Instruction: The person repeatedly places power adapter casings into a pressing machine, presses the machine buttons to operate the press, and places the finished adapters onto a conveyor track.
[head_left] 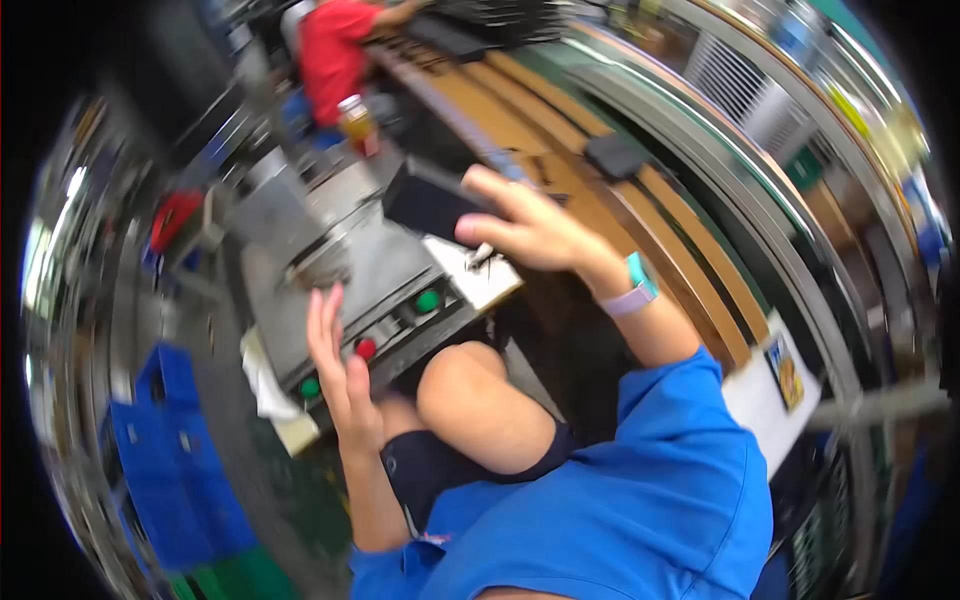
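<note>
Clearly, the right hand [520,222] is grasping a black block [425,205], its thumb against the near end and its fingers stretched along the far side. Blur hides the block's finer detail. It is held up in front of the machine [385,272], above the upper right part of its grey metal top as seen from here. A watch [640,278] with a lilac strap circles that wrist.

The left hand [342,375] is released and holds nothing; its fingers are straight and pointing away from the body, near the machine's front edge. Whether the fingertips touch the metal I cannot tell.

Along that front edge are a green button [428,301] toward the right, a red button [366,348] near the left hand, and a second green button [310,388] at the left corner. White paper [488,275] lies by the right end, just below the block, and a white cloth [265,378] by the left end.

Beyond the machine stands a bottle [357,125], near a person in a red shirt [335,60]. To the right runs a wooden counter [530,108] with a dark slab [613,156] on it. Blue crates [185,450] stand at lower left.
</note>
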